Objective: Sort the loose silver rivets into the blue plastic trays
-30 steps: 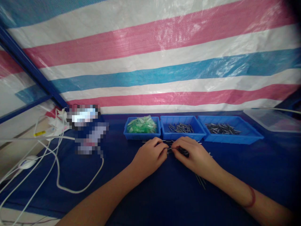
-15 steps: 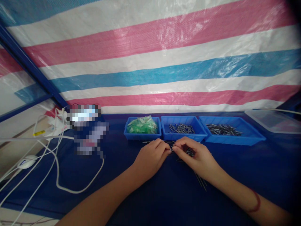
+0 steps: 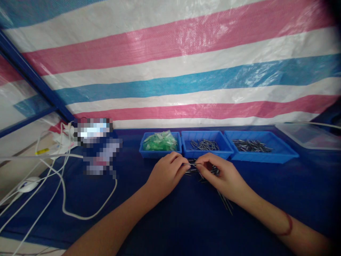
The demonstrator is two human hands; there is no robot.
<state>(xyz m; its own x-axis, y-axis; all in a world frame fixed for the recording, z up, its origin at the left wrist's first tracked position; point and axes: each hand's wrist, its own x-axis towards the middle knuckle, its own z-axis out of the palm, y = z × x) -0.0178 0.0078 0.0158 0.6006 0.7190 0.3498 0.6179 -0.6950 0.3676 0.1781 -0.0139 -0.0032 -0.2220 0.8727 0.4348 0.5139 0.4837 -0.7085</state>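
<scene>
Blue table [image 3: 170, 227] nearest. Loose metal rods [image 3: 226, 203] lie beneath the right hand [image 3: 223, 174], its forearm bearing a dark red band [image 3: 289, 225]. Right hand and left hand [image 3: 166, 172] both pinched narrow on a thin metal pin [image 3: 193, 164], roughly level between their fingertips; one piece or two, cannot tell. Just beyond: left tray [image 3: 160, 154], green packets [image 3: 160, 143]; middle tray [image 3: 207, 154] and right tray [image 3: 263, 157], metal pieces. Behind: striped sheet [image 3: 186, 81].
</scene>
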